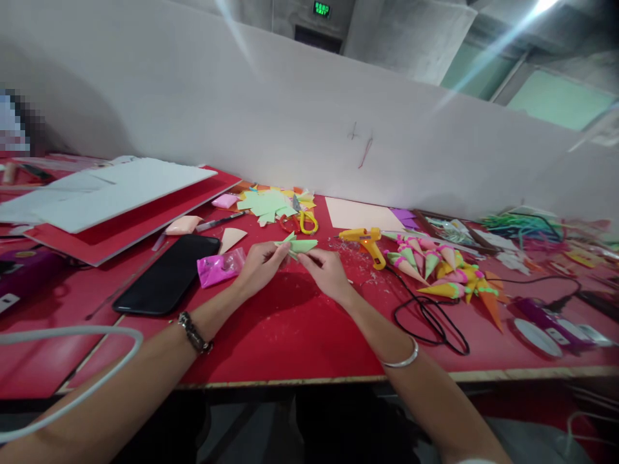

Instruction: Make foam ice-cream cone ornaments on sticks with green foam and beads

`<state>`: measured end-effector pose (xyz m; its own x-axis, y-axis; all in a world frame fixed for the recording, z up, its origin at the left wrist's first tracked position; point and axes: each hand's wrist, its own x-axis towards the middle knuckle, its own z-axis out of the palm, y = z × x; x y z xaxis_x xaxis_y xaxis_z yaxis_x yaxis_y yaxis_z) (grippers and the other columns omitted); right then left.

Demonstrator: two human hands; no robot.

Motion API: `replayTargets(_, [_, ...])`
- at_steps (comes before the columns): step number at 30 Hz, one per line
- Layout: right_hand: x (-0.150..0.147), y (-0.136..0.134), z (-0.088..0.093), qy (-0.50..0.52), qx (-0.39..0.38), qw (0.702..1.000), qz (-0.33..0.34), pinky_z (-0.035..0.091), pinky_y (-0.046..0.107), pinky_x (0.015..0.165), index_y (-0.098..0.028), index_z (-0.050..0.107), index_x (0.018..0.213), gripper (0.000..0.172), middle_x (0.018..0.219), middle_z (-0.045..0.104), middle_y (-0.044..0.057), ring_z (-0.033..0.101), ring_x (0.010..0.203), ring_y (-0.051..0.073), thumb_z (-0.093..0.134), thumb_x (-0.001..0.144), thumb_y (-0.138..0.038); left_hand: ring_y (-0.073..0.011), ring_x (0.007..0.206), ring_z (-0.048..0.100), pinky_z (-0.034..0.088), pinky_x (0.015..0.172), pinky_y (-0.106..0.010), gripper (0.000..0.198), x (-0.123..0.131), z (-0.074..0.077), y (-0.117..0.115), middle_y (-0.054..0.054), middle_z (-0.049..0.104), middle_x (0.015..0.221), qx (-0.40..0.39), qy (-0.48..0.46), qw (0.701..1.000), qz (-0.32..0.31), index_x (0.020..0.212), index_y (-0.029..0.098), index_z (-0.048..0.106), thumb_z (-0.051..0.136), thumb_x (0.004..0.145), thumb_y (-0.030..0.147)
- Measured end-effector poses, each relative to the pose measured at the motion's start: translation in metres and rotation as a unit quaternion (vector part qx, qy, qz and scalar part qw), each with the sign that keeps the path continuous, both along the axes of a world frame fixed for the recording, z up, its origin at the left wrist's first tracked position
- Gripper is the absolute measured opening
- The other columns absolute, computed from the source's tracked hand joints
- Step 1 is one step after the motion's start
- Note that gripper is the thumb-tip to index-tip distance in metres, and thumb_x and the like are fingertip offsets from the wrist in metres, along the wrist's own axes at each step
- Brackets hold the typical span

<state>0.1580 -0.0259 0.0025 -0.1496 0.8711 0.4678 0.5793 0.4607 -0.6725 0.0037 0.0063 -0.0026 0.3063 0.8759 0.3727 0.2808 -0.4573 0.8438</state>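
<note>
A folded piece of light green paper [304, 245] is held between both hands above the red table. My left hand [264, 264] pinches its left side, thumb on top. From the right, my right hand [326, 270] grips the lower edge with thumb and fingers. How the paper is folded is too small to make out. Beside my left hand lies a bright pink packet [217, 267], and a cream paper wedge [232, 239] sits just behind it. A yellow glue gun [365, 241] lies on the table beyond my right hand.
Green paper pieces [268, 204] and yellow-handled scissors [308, 222] lie at the back. A black phone [169, 274] and white boards [120, 190] are on the left. Small paper cones [435, 258] are piled right, near a looped black cord [435, 322]. A white cable [97, 330] crosses the left foreground.
</note>
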Motion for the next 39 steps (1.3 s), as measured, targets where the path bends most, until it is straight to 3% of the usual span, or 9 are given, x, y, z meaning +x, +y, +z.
replayTargets(9, [0.0007,0.0012,-0.0035,-0.08,0.029,0.996,-0.003,0.026,0.021,0.047,-0.015,0.06,0.064,0.031,0.05,0.049,-0.001,0.04,0.046,0.008,0.042,0.081,-0.033,-0.007,0.046,0.032,0.025,0.046,-0.02,0.04,-0.0039,0.0035,0.0002,0.005,0.034,0.046,-0.034,0.051,0.995,-0.082,0.049,0.015,0.039,0.035,0.081,0.04])
replayTargets(15, [0.0052,0.0021,0.0025,-0.086,0.009,0.995,0.042,0.031,0.02,0.051,-0.017,0.063,0.085,0.029,0.061,0.059,0.001,0.049,0.052,0.01,0.038,0.084,-0.032,-0.0071,0.047,0.031,0.024,0.046,-0.019,0.039,-0.0013,-0.0003,0.0024,0.005,0.033,0.049,0.026,0.05,0.996,-0.066,0.051,0.015,0.043,0.036,0.08,0.039])
replayTargets(19, [0.0069,0.0023,0.0034,-0.102,-0.008,0.994,0.042,0.03,0.02,0.049,-0.019,0.062,0.094,0.032,0.057,0.058,0.0,0.049,0.05,0.011,0.034,0.085,-0.033,-0.0078,0.05,0.034,0.027,0.048,-0.019,0.031,0.0,0.0021,0.0004,0.004,0.039,0.053,0.055,0.04,0.996,-0.062,0.06,0.015,0.048,0.038,0.081,0.036])
replayTargets(24, [0.0068,0.0017,0.0025,-0.118,-0.009,0.993,0.022,0.025,0.021,0.045,-0.018,0.064,0.083,0.034,0.052,0.054,0.0,0.044,0.045,0.01,0.034,0.084,-0.034,-0.0075,0.043,0.033,0.025,0.044,-0.02,0.041,-0.0002,0.0044,-0.0032,0.004,0.037,0.046,0.011,0.055,0.997,-0.058,0.053,0.016,0.041,0.029,0.084,0.04])
replayTargets(30, [0.0063,0.0024,-0.0004,-0.162,0.015,0.987,-0.013,0.024,0.023,0.046,-0.017,0.06,0.068,0.036,0.049,0.049,0.0,0.04,0.043,0.009,0.034,0.084,-0.036,-0.0082,0.038,0.04,0.031,0.044,-0.02,0.048,0.0007,0.0034,-0.0053,0.004,0.041,0.039,-0.044,0.037,0.995,-0.082,0.054,0.015,0.048,0.023,0.085,0.043])
replayTargets(39, [0.0067,0.0026,-0.0005,-0.205,0.019,0.979,-0.011,0.025,0.022,0.048,-0.017,0.059,0.077,0.039,0.055,0.051,0.0,0.042,0.048,0.009,0.038,0.08,-0.049,-0.0079,0.038,0.041,0.032,0.041,-0.021,0.047,0.0043,0.0057,-0.0067,0.001,0.047,0.043,-0.126,-0.032,0.987,-0.096,0.053,0.015,0.048,0.027,0.084,0.043])
